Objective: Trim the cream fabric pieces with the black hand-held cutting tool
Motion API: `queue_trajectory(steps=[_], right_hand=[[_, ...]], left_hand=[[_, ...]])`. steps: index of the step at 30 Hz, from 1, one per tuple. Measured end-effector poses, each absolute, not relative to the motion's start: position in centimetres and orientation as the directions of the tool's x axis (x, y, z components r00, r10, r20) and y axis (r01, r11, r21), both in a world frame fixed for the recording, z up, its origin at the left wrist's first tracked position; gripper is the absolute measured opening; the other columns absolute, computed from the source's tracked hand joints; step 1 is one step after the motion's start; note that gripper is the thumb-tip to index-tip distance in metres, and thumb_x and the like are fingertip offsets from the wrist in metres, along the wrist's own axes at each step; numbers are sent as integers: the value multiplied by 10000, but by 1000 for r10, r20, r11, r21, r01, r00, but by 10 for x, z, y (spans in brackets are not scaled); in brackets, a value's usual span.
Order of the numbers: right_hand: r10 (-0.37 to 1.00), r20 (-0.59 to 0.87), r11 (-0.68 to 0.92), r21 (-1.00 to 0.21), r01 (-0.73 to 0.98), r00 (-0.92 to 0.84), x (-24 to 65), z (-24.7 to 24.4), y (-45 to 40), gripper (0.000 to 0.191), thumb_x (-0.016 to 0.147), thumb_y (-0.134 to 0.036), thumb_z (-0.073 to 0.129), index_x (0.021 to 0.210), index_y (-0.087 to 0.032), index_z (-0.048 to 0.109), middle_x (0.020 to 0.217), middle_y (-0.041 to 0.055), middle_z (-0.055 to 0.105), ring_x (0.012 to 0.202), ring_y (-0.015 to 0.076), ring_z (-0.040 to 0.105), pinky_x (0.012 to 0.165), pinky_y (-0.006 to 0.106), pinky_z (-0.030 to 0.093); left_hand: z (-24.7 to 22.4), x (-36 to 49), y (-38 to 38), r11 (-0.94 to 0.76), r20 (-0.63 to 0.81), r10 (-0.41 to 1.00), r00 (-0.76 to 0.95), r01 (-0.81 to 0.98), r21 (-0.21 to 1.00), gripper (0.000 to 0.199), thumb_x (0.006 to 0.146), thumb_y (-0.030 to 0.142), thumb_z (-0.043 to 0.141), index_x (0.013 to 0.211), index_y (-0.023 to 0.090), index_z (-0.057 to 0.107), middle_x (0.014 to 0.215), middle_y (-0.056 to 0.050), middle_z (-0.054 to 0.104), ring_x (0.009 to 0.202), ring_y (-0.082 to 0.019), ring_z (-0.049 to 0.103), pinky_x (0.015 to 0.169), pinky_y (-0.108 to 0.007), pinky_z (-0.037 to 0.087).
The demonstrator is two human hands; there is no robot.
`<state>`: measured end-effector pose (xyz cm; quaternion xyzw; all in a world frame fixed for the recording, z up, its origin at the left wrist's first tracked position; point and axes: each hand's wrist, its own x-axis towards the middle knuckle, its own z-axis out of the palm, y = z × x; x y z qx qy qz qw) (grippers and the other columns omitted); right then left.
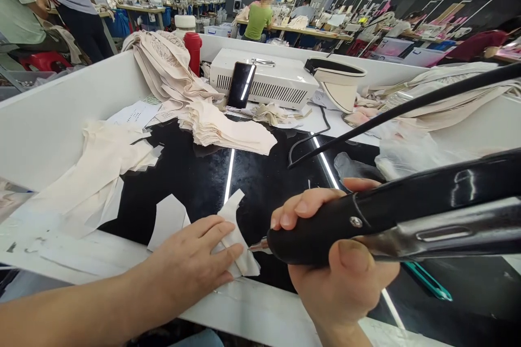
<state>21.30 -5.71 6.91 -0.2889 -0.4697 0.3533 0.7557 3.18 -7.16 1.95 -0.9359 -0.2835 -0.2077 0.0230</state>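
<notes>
My right hand (325,249) is wrapped round a thick black corded hand tool (317,233) with a metal lever along its side. The tool's thin metal tip (258,246) points left and meets, or nearly meets, the edge of a small off-white fabric piece (234,230). With fingers spread and laid flat, my left hand (199,257) presses that piece on the black glossy work surface (260,173). Under and beside the left hand lies a white card-like piece (169,219). What is beneath the left palm is hidden.
Cream fabric pieces (93,168) lie at left, with another stack (228,130) ahead. Behind stand a propped phone (241,85), a white vented box (264,81), a red flask (192,53) and a visor (337,84). A black cord (407,114) crosses at right, above a teal tool (427,280).
</notes>
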Motion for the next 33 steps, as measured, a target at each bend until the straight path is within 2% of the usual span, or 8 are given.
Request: queue_trajectory(steps=[9,19,26,33], right_hand=[[803,483,578,-772,-264,349,210,71,-55,401,785,-390,842,1108,-270,638,742,-59,683,551,157,608,489,296,537],[803,467,574,-772,-273,370,201,71,-43,406,762,-390,857,1085,-277,639,721,-60,661,545,162,609,499,301,529],[809,457,565,-777,-278,370,201,73,-40,378,770,-377,859,1072,-279,652,724,-61,670,539,152,612,495,290,540],[797,490,586,-770,-254,352,198,71,-34,374,788,-368,834,1085,-272,629,719,-56,652,536,159,612,484,301,530]], left_hand=[[20,29,-70,-839,363,536,762,529,128,306,989,337,692,1238,168,635,1217,-139,675,1167,-246,641,1001,-365,581],[15,30,-69,-840,408,529,744,528,125,332,971,341,721,1234,160,629,1223,-138,681,1203,-236,622,1048,-360,554],[15,30,-70,-823,378,557,740,554,128,362,957,357,743,1256,188,625,1249,-140,673,1220,-240,626,1004,-352,575],[8,35,-72,-823,392,552,736,557,113,385,946,389,756,1236,169,632,1264,-144,674,1243,-238,609,1054,-360,541]])
